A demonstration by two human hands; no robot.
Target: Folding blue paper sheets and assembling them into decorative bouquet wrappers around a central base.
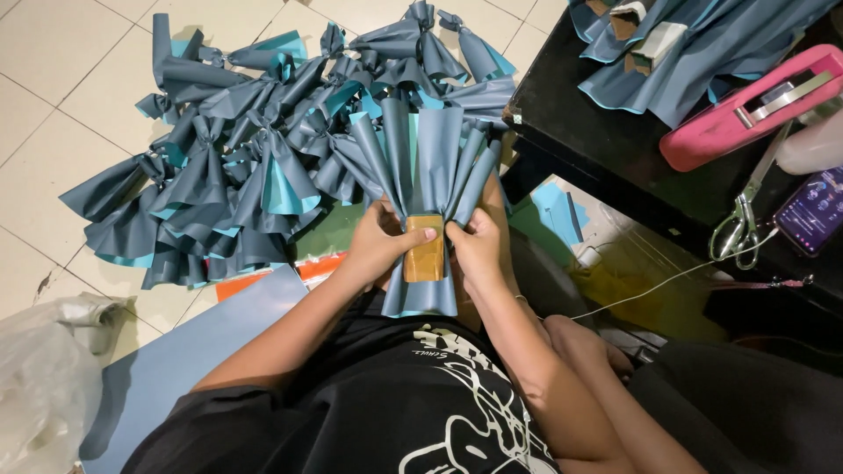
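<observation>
Slate-blue paper, pleated into a fan (428, 175) with a turquoise underside, is held upright in front of the person's chest, its gathered waist wrapped in a band of brown tape (425, 248). The left hand (379, 241) grips the waist from its side, fingers curled round the pleats and the thumb (420, 233) pressed flat across the top of the brown band. The right hand (477, 246) closes on the other side of the waist, fingers bent in against the folds, so that the two hands squeeze the bundle between them. Below the band the paper flares out again into a short skirt over the black printed shirt (413, 395).

Beyond the hands, on the pale tiled floor (61, 61), lies a heap of finished fans (255, 132) of the same blue and turquoise paper, piled loosely and overlapping. A flat blue sheet (176, 360) lies at the person's left, with a crumpled clear plastic bag (44, 377) beside it. On the dark table (615, 149) to the right sit more folded blue paper (694, 53), a pink tape dispenser (746, 110), a pair of scissors (742, 224) and a phone (812, 211) with a lit screen.
</observation>
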